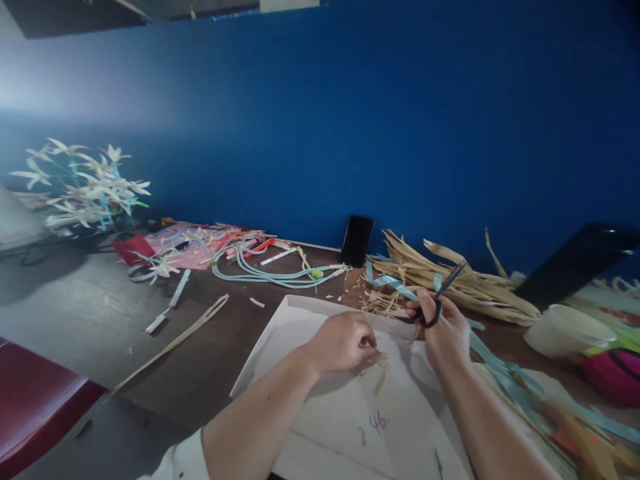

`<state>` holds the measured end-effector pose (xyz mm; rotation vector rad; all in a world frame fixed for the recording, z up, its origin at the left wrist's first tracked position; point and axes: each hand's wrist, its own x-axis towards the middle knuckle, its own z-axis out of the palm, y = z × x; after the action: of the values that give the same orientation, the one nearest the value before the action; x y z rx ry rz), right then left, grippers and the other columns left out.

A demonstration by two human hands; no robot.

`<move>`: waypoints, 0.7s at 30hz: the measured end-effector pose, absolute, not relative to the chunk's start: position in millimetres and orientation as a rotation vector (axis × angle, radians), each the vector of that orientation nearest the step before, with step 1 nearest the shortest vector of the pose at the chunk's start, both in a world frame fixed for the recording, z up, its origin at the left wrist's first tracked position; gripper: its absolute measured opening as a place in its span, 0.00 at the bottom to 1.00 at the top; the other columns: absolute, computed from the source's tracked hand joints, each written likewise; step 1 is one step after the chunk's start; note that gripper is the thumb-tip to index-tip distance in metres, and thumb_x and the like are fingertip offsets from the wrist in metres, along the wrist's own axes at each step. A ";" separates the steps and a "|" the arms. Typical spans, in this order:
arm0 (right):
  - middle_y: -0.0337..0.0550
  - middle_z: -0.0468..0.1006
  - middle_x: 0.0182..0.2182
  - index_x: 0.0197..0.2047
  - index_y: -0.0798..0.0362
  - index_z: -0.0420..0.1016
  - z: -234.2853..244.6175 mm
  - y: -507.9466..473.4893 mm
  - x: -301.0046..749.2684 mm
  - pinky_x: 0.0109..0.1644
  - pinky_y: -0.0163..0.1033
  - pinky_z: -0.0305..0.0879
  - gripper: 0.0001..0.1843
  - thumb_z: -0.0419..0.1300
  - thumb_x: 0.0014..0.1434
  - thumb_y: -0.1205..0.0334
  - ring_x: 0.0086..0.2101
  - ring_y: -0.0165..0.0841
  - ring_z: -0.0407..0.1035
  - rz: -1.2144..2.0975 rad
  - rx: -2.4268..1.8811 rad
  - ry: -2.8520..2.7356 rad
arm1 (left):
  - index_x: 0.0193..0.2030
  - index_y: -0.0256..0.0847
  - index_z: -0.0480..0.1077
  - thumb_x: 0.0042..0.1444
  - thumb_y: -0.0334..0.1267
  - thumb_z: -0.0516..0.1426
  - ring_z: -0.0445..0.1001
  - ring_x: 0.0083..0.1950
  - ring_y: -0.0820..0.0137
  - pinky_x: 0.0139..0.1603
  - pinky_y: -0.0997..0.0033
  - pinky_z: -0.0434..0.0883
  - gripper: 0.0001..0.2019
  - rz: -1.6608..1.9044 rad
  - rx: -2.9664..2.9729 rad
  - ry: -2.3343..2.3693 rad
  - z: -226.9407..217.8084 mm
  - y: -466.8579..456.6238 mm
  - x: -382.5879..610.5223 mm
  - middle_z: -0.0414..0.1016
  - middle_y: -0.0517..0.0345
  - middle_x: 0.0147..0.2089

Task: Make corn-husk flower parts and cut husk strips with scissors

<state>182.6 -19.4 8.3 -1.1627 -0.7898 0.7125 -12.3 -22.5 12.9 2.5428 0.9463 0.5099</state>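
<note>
My left hand point(345, 341) is closed in a pinch over a shallow white box lid point(310, 417) with red figures written inside. At its fingertips is a small pale piece of dried husk point(383, 361); another scrap point(379, 384) lies just below on the lid. My right hand point(447, 331) grips black-handled scissors point(449, 283) at the lid's far right side, their blades pointing up and right. The palm side of the left hand is hidden. A light blue ribbon point(393, 285) runs behind the right hand.
Dried corn husks point(450, 280) lie behind my right hand, near a white cup point(570, 330) and pink pouch point(613, 375). A phone point(357, 241) leans against the blue partition point(320, 127). Looped cord point(270, 279) and white flowers point(95, 183) are leftward.
</note>
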 end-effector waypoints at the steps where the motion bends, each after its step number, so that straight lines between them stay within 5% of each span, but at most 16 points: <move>1: 0.39 0.76 0.22 0.34 0.55 0.74 8.8 -19.6 182.5 0.15 0.27 0.55 0.20 0.69 0.43 0.49 0.20 0.28 0.69 0.712 -1.167 -0.786 | 0.36 0.43 0.74 0.54 0.47 0.56 0.71 0.39 0.70 0.37 0.73 0.63 0.12 0.458 2.552 0.899 15.5 -24.8 -12.8 0.73 0.57 0.36; 7: 0.40 0.76 0.22 0.33 0.56 0.74 9.5 -18.9 182.2 0.14 0.27 0.55 0.21 0.70 0.41 0.49 0.19 0.29 0.69 0.705 -1.184 -0.786 | 0.32 0.41 0.73 0.44 0.50 0.60 0.72 0.34 0.66 0.30 0.71 0.62 0.15 0.124 2.691 0.849 24.1 -42.4 -4.5 0.74 0.55 0.35; 15: 0.39 0.76 0.22 0.34 0.55 0.74 7.2 -19.4 182.1 0.15 0.27 0.55 0.20 0.69 0.43 0.50 0.20 0.28 0.69 0.713 -1.185 -0.797 | 0.29 0.42 0.72 0.46 0.37 0.56 0.73 0.34 0.67 0.28 0.72 0.61 0.05 0.093 2.632 0.857 25.4 -39.8 -8.5 0.76 0.57 0.35; 21: 0.38 0.74 0.21 0.33 0.55 0.73 9.2 -19.2 181.7 0.14 0.26 0.54 0.19 0.70 0.43 0.51 0.19 0.28 0.68 0.715 -1.176 -0.766 | 0.34 0.44 0.75 0.49 0.37 0.55 0.73 0.36 0.69 0.33 0.74 0.63 0.08 0.257 2.446 0.982 28.7 -24.9 -20.8 0.77 0.59 0.36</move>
<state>181.7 -19.2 9.2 -1.1764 -0.7664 0.7150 -20.8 -24.9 28.7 2.4460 0.9817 0.2574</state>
